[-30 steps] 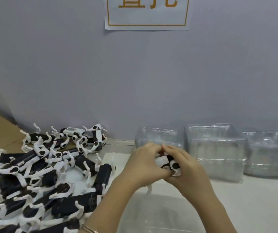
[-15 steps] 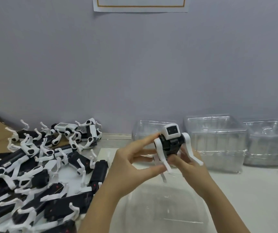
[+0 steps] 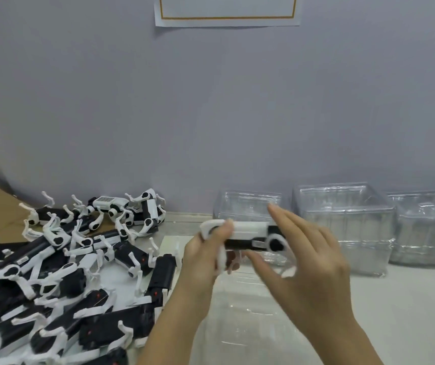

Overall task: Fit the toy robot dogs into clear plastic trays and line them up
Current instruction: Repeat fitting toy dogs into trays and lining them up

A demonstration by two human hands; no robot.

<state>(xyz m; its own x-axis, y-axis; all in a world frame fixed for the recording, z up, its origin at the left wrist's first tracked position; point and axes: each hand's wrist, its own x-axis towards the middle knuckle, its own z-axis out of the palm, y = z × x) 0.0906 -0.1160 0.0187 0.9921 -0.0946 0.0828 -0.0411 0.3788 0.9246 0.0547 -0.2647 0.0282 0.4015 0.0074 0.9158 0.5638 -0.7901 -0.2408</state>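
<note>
The left hand (image 3: pixel 205 256) grips one end of a toy robot dog (image 3: pixel 250 234) held level above the worktop (image 3: pixel 395 312), before the stacked clear trays (image 3: pixel 342 219), while the right hand (image 3: pixel 308 262), fingers straight and spread, hovers at its other end.

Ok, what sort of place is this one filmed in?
Likely a packing bench in a small factory or workshop: a heap of identical toy dogs, stacks of clear trays along the wall, and a paper notice taped above.

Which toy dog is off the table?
The dog held up in the middle, before the trays; all the others lie in the heap on the left.
</note>
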